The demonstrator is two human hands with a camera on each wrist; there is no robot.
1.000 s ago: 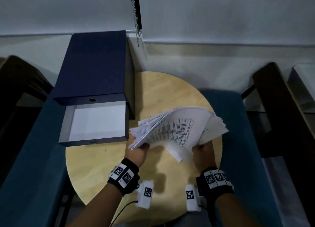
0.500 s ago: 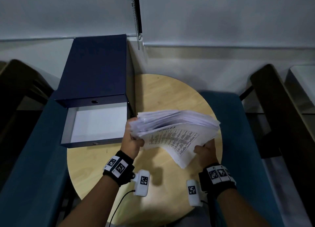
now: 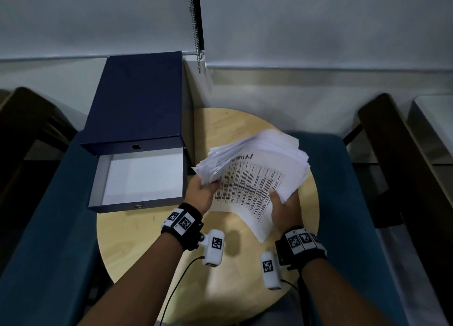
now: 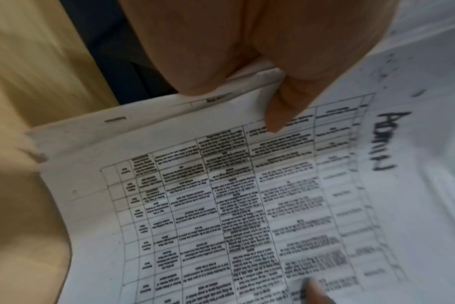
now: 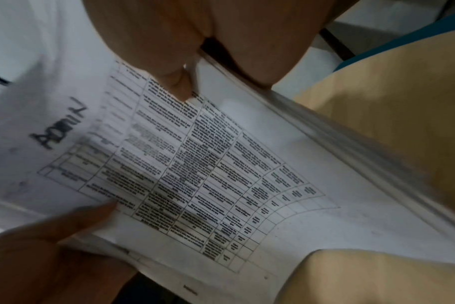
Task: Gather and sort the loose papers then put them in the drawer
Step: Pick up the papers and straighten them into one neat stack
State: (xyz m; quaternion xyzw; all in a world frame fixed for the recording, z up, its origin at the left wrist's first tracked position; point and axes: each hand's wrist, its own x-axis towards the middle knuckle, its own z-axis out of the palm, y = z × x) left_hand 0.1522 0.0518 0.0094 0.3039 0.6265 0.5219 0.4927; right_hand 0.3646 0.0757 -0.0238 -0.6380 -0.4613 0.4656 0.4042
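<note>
A thick stack of white papers (image 3: 255,176) hangs above the round wooden table (image 3: 137,242), its top sheet printed with a table and the handwritten word ADMIN. My left hand (image 3: 204,191) grips the stack's left edge, thumb on the printed sheet (image 4: 221,195). My right hand (image 3: 284,203) grips the right edge, thumb on top of the same sheet (image 5: 195,174). Left of the papers stands the dark blue drawer box (image 3: 137,100), its drawer (image 3: 117,203) pulled out and showing a white inside.
Blue upholstered seats (image 3: 353,203) flank the table on both sides. Dark wooden chair frames (image 3: 402,169) stand at far left and far right. A blind chain (image 3: 196,31) hangs against the wall behind the drawer box.
The stack rose edge-up between both hands, then tipped back so the printed ADMIN sheet faces me. Both hands kept hold throughout.
</note>
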